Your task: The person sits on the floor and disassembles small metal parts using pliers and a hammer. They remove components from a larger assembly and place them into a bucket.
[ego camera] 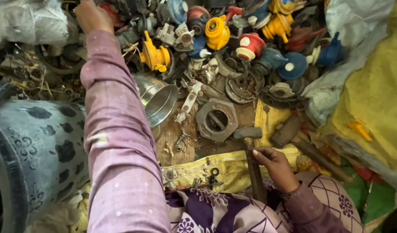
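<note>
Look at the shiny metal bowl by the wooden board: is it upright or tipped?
Tipped. The metal bowl lies on its side, its open mouth facing the wooden board, partly behind the left sleeve.

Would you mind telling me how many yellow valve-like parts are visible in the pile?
3: one yellow part left of centre, one at top centre, one at top right. More may be buried under other scrap.

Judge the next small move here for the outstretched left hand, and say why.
Probably close the left hand on one piece in the pile of coloured parts and draw it back to the wooden block. That hand is reaching far into the heap, while the right hand holds the hammer by its handle at the block, beside the hexagonal nut.
</note>
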Action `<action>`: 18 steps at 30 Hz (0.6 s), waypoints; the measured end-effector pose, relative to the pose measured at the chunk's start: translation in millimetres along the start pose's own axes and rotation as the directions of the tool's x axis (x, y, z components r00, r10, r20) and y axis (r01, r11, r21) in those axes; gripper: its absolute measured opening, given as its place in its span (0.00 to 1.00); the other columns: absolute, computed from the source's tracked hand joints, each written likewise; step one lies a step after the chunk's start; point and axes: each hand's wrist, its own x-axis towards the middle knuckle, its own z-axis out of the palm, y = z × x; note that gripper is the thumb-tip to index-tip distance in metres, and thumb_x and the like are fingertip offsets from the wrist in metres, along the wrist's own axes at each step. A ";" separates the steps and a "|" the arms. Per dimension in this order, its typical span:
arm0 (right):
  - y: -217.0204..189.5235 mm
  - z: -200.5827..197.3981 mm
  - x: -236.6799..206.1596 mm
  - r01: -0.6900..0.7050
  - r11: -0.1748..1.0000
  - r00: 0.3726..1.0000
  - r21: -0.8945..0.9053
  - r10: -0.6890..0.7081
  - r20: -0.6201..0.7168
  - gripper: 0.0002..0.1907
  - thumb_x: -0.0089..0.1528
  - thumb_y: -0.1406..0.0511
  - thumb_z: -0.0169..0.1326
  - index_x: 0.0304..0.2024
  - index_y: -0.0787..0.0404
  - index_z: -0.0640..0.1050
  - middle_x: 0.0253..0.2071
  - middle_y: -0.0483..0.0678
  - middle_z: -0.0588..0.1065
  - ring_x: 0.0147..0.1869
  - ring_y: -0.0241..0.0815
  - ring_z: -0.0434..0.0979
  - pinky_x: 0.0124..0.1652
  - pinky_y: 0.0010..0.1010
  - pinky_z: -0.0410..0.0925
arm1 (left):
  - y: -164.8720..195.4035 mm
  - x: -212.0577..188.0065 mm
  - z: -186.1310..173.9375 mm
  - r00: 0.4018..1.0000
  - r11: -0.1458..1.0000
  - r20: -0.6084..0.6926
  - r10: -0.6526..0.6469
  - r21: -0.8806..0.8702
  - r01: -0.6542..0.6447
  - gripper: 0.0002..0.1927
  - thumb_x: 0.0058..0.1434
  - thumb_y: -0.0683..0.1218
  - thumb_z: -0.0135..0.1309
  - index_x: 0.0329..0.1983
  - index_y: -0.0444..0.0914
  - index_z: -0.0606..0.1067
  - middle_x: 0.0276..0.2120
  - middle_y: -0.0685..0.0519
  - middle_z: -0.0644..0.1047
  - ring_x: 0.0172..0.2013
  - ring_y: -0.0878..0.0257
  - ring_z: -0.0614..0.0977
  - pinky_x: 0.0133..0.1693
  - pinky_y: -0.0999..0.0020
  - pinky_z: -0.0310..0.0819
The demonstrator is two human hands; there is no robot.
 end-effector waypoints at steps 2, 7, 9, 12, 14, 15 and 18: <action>3.2 1.2 4.0 0.017 1.000 1.000 -0.009 -0.017 -0.004 0.16 0.65 0.62 0.56 0.46 0.71 0.82 0.38 0.47 0.82 0.40 0.35 0.80 0.44 0.28 0.73 | 6.0 -3.9 -6.6 0.994 0.991 0.010 -0.113 0.074 0.112 0.05 0.51 0.38 0.60 0.32 0.33 0.80 0.30 0.34 0.80 0.34 0.34 0.82 0.32 0.43 0.75; 4.1 2.0 12.0 0.033 0.999 0.999 0.015 -0.033 0.026 0.16 0.66 0.62 0.55 0.46 0.70 0.82 0.38 0.47 0.82 0.41 0.35 0.81 0.46 0.27 0.73 | 26.2 -51.4 -38.4 0.912 0.920 0.186 -0.366 -0.074 0.385 0.06 0.51 0.42 0.67 0.28 0.37 0.81 0.27 0.45 0.83 0.28 0.57 0.87 0.31 0.61 0.80; 2.7 3.4 15.4 0.036 0.999 0.999 0.004 -0.036 0.027 0.16 0.66 0.62 0.56 0.46 0.71 0.82 0.38 0.47 0.82 0.41 0.35 0.81 0.46 0.28 0.73 | 30.8 -79.0 -50.8 0.930 0.911 0.145 -0.337 -0.198 0.361 0.05 0.53 0.41 0.66 0.31 0.36 0.81 0.28 0.47 0.84 0.27 0.59 0.87 0.31 0.64 0.81; 1.2 7.1 24.0 0.019 0.994 0.999 0.108 -0.023 0.033 0.15 0.65 0.63 0.56 0.46 0.69 0.81 0.38 0.46 0.82 0.41 0.36 0.81 0.45 0.27 0.73 | 26.8 -123.3 -77.6 0.978 0.930 0.063 -0.201 -0.302 0.210 0.07 0.59 0.39 0.65 0.37 0.28 0.83 0.31 0.42 0.85 0.30 0.56 0.87 0.37 0.63 0.79; 0.9 9.2 32.6 0.017 0.992 1.000 0.125 -0.020 0.022 0.14 0.65 0.63 0.56 0.45 0.69 0.81 0.38 0.46 0.82 0.41 0.36 0.82 0.45 0.27 0.74 | 29.4 -149.1 -89.9 0.925 0.832 0.156 -0.346 -0.406 0.379 0.09 0.63 0.40 0.61 0.42 0.29 0.83 0.33 0.46 0.86 0.31 0.63 0.87 0.36 0.70 0.80; 1.2 10.0 36.6 0.015 0.991 1.000 0.134 -0.017 0.016 0.14 0.64 0.63 0.56 0.45 0.69 0.81 0.37 0.46 0.82 0.41 0.36 0.82 0.45 0.27 0.74 | 31.6 -161.4 -97.3 0.915 0.766 0.177 -0.363 -0.503 0.401 0.09 0.63 0.40 0.61 0.43 0.29 0.83 0.33 0.47 0.85 0.31 0.65 0.85 0.36 0.71 0.80; 0.9 13.4 50.9 0.035 0.996 0.999 0.082 -0.031 -0.044 0.14 0.66 0.63 0.58 0.46 0.69 0.82 0.37 0.45 0.79 0.39 0.35 0.77 0.42 0.28 0.70 | 47.2 -187.1 -115.3 0.867 0.534 0.298 -0.399 -0.694 0.484 0.11 0.63 0.41 0.61 0.44 0.27 0.81 0.32 0.52 0.83 0.30 0.69 0.80 0.33 0.73 0.75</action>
